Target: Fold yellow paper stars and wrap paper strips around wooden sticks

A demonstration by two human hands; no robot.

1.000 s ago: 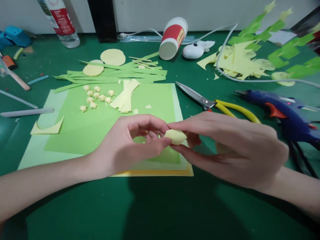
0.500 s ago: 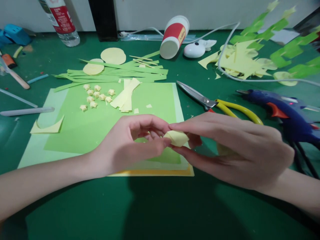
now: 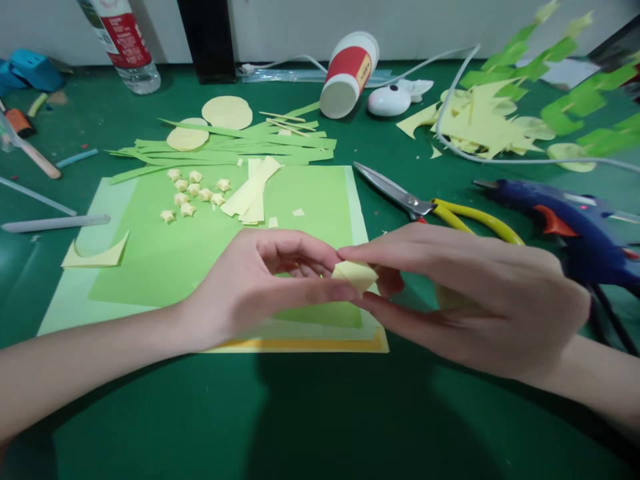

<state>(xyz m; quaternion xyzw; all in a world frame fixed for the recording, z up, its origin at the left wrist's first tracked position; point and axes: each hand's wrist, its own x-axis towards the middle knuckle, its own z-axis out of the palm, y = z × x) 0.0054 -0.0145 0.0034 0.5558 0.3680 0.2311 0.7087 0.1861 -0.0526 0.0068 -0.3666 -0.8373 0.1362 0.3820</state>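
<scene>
A small folded piece of pale yellow paper (image 3: 356,275), flat and many-sided, is held between both hands above the right part of the green sheets. My left hand (image 3: 270,287) pinches its near left edge between thumb and fingers. From the other side, my right hand (image 3: 475,300) grips it with its fingertips; part of a yellow strip shows behind that hand. On the light green sheet (image 3: 165,260) lie several small folded yellow paper stars (image 3: 193,189) and a few crossed yellow paper strips (image 3: 255,190).
Scissors (image 3: 407,200) with yellow handles and a blue glue gun (image 3: 560,227) lie at the right. Behind are green paper strips (image 3: 240,147), a tipped paper cup (image 3: 349,73), a white cable (image 3: 443,113) and yellow scraps (image 3: 485,120). A bottle (image 3: 125,47) stands back left.
My left thumb has slid right along the near edge of the folded paper. The right hand stays almost in place; everything on the table lies as before.
</scene>
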